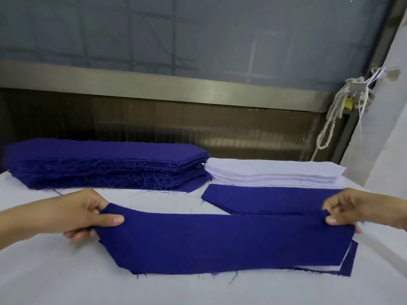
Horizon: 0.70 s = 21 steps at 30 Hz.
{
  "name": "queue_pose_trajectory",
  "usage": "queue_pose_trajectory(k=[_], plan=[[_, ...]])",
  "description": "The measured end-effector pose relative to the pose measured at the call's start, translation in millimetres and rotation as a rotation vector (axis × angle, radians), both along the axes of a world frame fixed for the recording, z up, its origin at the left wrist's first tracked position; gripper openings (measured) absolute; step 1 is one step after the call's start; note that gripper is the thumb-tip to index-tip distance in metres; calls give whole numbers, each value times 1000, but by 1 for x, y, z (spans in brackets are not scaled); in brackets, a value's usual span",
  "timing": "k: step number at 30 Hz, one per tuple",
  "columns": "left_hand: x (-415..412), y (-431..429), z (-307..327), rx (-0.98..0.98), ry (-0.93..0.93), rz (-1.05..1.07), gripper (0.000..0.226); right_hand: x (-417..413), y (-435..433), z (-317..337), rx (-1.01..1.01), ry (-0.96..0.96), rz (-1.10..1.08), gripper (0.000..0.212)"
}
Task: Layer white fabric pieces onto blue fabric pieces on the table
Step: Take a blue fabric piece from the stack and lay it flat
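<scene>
A long blue fabric piece (220, 241) stretches across the near table. My left hand (83, 214) pinches its left end, thumb on top. Its right end is pinched by my right hand (352, 212). Under its right corner a sliver of white fabric (326, 269) and another blue piece (350, 260) peek out. Behind it lies a small layered blue pile (264, 199). A tall stack of blue pieces (105, 166) sits at the back left. A stack of white pieces (275, 172) sits at the back right.
The table (66, 282) is covered in white cloth. A metal rail (154, 82) and a dark panel run behind the stacks. Knotted rope (343, 106) hangs at the back right beside a pale wall (389, 128).
</scene>
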State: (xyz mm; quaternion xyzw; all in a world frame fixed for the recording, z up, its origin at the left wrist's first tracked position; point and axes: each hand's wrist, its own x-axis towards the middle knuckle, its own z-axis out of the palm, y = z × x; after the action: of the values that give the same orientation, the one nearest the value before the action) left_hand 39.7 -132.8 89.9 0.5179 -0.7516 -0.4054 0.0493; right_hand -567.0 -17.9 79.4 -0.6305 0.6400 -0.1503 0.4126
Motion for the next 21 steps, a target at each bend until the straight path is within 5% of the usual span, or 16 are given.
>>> queue_pose_trajectory(k=[21], plan=[[-19, 25, -11, -86, -54, 143, 65, -14, -13, -23, 103, -73, 98, 30]])
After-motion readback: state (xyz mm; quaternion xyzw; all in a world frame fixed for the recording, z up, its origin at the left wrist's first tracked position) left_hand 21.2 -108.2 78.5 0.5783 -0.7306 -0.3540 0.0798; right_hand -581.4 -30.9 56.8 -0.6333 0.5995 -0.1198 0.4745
